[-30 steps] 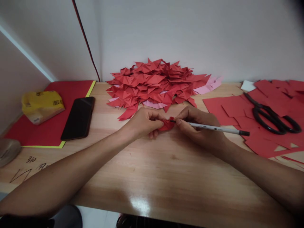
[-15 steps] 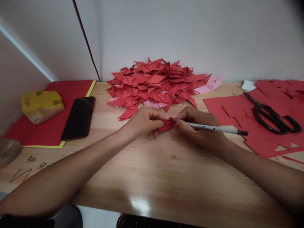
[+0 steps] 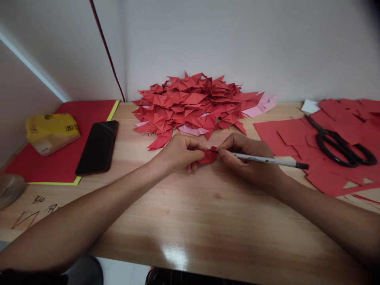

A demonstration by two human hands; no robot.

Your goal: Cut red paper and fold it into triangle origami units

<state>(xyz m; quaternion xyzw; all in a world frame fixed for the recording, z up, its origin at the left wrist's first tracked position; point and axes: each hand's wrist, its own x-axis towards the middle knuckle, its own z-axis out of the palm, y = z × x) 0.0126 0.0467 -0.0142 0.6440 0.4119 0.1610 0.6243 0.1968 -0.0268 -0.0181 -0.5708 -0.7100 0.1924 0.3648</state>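
A small folded red paper piece [image 3: 208,156] is pinched between the thumb and fingers of my left hand [image 3: 185,152], low over the table. My right hand [image 3: 246,156] grips a white pen [image 3: 267,160] near its dark tip, its black end pointing right. The tip meets the red paper at its right side; whether it leaves a mark is too small to tell. Just behind both hands rises a heap of folded red paper pieces [image 3: 190,101], with some pink ones [image 3: 263,106] among them.
Black-handled scissors [image 3: 338,144] lie on cut red paper sheets [image 3: 282,134] at the right. On the left are a dark phone [image 3: 97,148], a yellow packet [image 3: 53,130] and red sheets [image 3: 92,109] with a yellow edge. The wooden tabletop [image 3: 190,221] ends in front of me; a wall stands behind.
Almost nothing differs. Both hands keep their hold on the paper and the pen, and the whole view has shifted very slightly left.
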